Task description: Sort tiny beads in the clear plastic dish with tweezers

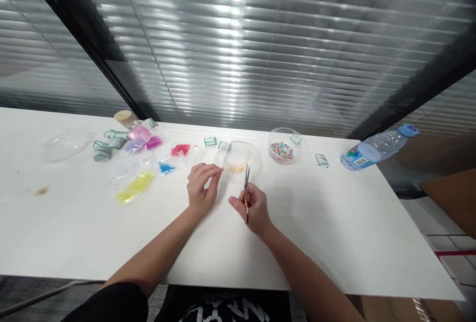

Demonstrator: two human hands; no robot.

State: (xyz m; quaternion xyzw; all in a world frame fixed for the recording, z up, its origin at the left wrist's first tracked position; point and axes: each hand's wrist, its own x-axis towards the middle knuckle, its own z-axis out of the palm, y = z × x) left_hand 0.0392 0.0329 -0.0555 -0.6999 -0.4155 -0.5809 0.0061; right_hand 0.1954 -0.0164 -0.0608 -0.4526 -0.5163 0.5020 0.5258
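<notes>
Scissors with copper-coloured handles (246, 204) are in my right hand (256, 208), their narrow blades pointing away from me. My left hand (203, 188) is at the left of them, thumb and forefinger pinched together; anything between the fingertips is too small to make out. Just beyond both hands lies a clear round dish (241, 149) with a few orange beads (235, 168) in it. Another clear dish (285, 157), farther right, holds multicoloured beads. Red beads (180, 150) and blue beads (166, 167) in clear bags lie left of my left hand.
A yellow bag (135, 188), pink and purple bags (145, 139), a cork-topped jar (125, 118) and thread spools (101, 151) are on the white table (92, 232) at left. A plastic bottle (375, 148) lies at the right edge, near a small packet (322, 160). Blinds stand behind.
</notes>
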